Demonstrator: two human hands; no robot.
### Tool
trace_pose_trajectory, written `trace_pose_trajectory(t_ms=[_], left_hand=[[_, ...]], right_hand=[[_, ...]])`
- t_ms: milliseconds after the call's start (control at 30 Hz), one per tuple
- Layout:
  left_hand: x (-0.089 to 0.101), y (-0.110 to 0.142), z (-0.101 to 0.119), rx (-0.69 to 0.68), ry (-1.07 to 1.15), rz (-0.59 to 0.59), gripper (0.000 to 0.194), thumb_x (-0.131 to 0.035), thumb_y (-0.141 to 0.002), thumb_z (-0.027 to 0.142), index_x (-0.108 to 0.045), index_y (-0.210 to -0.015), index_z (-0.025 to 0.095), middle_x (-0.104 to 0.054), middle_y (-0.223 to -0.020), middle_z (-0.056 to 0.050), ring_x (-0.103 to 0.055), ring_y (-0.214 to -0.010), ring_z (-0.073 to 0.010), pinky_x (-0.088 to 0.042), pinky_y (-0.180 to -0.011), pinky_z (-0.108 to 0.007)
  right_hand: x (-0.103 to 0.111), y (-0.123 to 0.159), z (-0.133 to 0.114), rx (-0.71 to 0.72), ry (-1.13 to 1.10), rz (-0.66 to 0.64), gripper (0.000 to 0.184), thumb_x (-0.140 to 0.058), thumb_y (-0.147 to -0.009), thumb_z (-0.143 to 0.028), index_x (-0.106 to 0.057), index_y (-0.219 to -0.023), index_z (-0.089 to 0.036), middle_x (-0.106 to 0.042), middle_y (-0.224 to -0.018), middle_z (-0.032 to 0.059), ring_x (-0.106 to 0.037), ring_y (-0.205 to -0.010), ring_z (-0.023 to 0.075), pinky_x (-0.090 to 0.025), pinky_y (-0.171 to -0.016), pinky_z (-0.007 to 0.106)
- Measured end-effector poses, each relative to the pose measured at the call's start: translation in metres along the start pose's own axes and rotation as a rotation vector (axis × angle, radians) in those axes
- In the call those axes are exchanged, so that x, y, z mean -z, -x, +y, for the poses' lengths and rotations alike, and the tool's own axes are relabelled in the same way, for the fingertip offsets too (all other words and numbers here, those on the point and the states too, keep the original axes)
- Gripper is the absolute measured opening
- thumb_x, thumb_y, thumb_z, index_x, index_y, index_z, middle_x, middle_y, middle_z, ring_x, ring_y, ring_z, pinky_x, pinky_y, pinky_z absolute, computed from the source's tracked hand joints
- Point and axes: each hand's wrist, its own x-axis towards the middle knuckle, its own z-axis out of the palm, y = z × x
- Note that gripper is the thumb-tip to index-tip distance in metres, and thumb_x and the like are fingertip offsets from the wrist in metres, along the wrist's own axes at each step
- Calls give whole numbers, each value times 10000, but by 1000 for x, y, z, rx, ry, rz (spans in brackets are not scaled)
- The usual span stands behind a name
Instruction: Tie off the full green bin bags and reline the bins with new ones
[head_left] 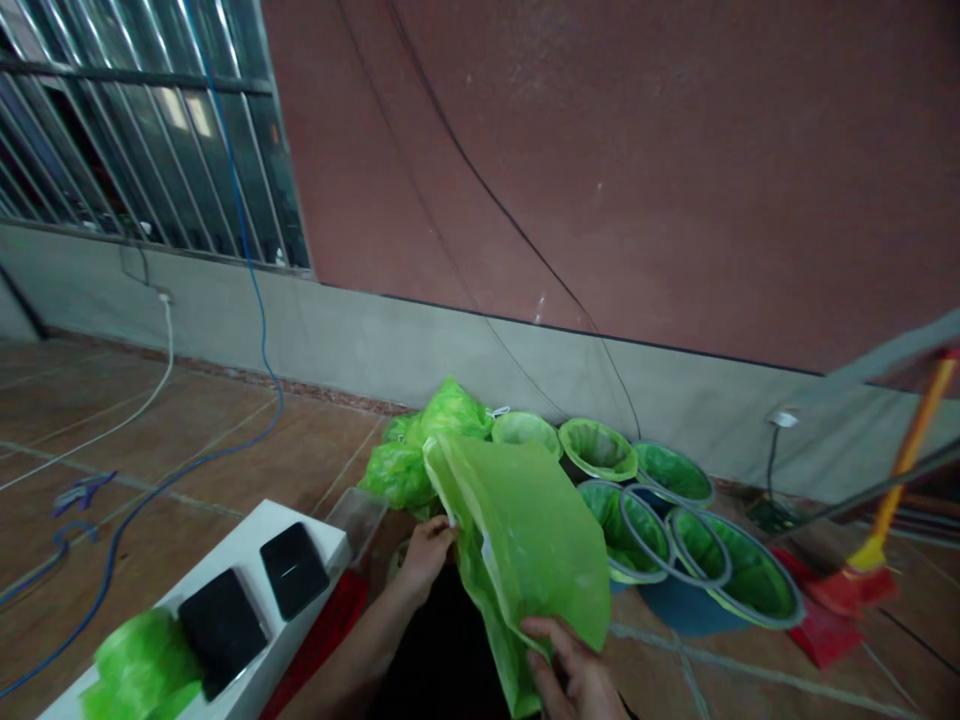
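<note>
I hold up a green translucent bag (525, 530) in front of me. My left hand (424, 555) is closed on its upper left edge. My right hand (574, 670) is closed on its lower right edge. Behind the bag lies a heap of crumpled green bags (420, 445) on the tiled floor. To the right of the heap stand several round green mesh baskets with grey rims (675, 520).
A white box (247, 560) at lower left carries two black devices (259, 600) and a green bag (139, 665). Blue (255, 300) and white cables (150, 390) run across the floor at left. A red dustpan and orange-handled broom (892, 510) lean at the right wall.
</note>
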Motion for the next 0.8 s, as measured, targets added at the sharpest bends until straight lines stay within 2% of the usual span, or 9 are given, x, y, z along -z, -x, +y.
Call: trace_pose_trajectory(t_ms=[100, 200, 300, 433, 500, 567, 633, 700, 800], left_hand=[[1, 11, 0, 12, -9, -79, 136, -675, -622, 267, -676, -690, 148, -686, -686, -32, -615, -651, -159, -470, -653, -264], [0, 20, -1, 57, 27, -106, 186, -683, -635, 309, -682, -737, 153, -697, -727, -38, -618, -687, -165, -469, -687, -272], [1, 25, 2, 110, 80, -118, 269, -648, -693, 413, -670, -770, 156, -705, -776, -50, -626, -707, -172, -471, -706, -285], [2, 29, 8, 135, 102, -143, 487, -525, -776, 608, -676, -846, 150, -707, -834, -71, -639, -760, -186, -476, -755, -309], [-1, 31, 8, 69, 80, -174, 442, -634, -722, 571, -677, -831, 145, -706, -819, -64, -636, -778, -190, -474, -766, -303], [-4, 32, 7, -6, 51, -187, 363, -756, -638, 454, -680, -805, 142, -708, -800, -52, -630, -774, -189, -473, -753, -291], [-4, 31, 4, -38, 42, -148, 342, -788, -606, 391, -691, -816, 139, -716, -800, -49, -632, -758, -192, -477, -726, -287], [0, 30, 2, -28, 51, -100, 343, -771, -629, 393, -702, -845, 135, -725, -802, -56, -645, -755, -203, -487, -709, -293], [16, 26, 1, 7, 88, -77, 353, -774, -635, 380, -708, -869, 124, -733, -785, -73, -672, -770, -228, -509, -736, -319]], right_hand=[[-7, -15, -14, -13, -51, -74, 227, -495, -861, -286, -663, -997, -216, -721, -925, 52, -680, -873, 188, -517, -795, 257], [-23, -28, -19, -75, -96, -123, 240, -470, -869, -269, -661, -997, -202, -724, -906, 59, -680, -857, 195, -507, -787, 281], [-39, -34, -14, -101, -117, -154, 235, -470, -859, -245, -661, -986, -195, -726, -896, 63, -681, -855, 205, -497, -790, 304], [-54, -38, -3, -127, -109, -153, 225, -466, -848, -207, -653, -971, -185, -724, -890, 66, -678, -853, 206, -488, -787, 317], [-60, -38, -3, -120, -103, -155, 222, -461, -844, -185, -650, -960, -177, -721, -877, 69, -677, -836, 204, -487, -774, 317], [-65, -37, -7, -103, -91, -166, 221, -453, -842, -168, -648, -944, -171, -717, -861, 70, -675, -820, 202, -486, -769, 321], [-64, -35, -15, -66, -77, -182, 208, -466, -844, -180, -649, -942, -178, -711, -866, 63, -670, -819, 198, -486, -772, 321], [-52, -38, -21, -4, -66, -161, 190, -497, -846, -224, -650, -957, -200, -701, -901, 50, -662, -825, 187, -489, -769, 306], [-13, -61, -15, 50, -31, 3, 214, -484, -868, -302, -643, -989, -224, -670, -1029, 58, -647, -877, 176, -497, -753, 280]])
